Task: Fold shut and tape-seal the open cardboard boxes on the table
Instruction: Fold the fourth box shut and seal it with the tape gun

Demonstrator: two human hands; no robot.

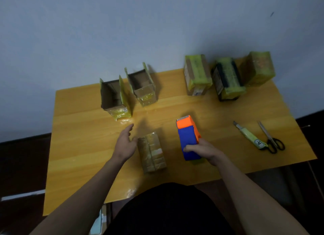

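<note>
Tape dispenser [188, 138], orange at the cutter end and blue along the body, sits in the right hand [204, 151], whose fingers wrap round its near end; it is tilted with the cutter pointing away from the person, above the wooden table [84, 138]. The left hand [125, 143] is spread with fingers straight and holds nothing, reaching forward just left of a closed cardboard box [152, 153] that lies in front of the person, its flaps folded down and a glossy strip running along its top seam. The thumb side of that hand is close to the box's left edge, though contact is hard to judge.

Farther back on the left stand two open boxes with flaps upright: one open box [114, 98] nearest the left, and a second open box [142, 85] just beside it to the right, both edged with yellow-green tape. At the far right of the table stand three sealed boxes in a row: a brown sealed box [197, 75], a dark sealed box [228, 79], and a yellow-wrapped box [258, 69] against the wall [105, 33].

On the right side, a utility knife [249, 134] lies next to black-handled scissors [270, 138].
</note>
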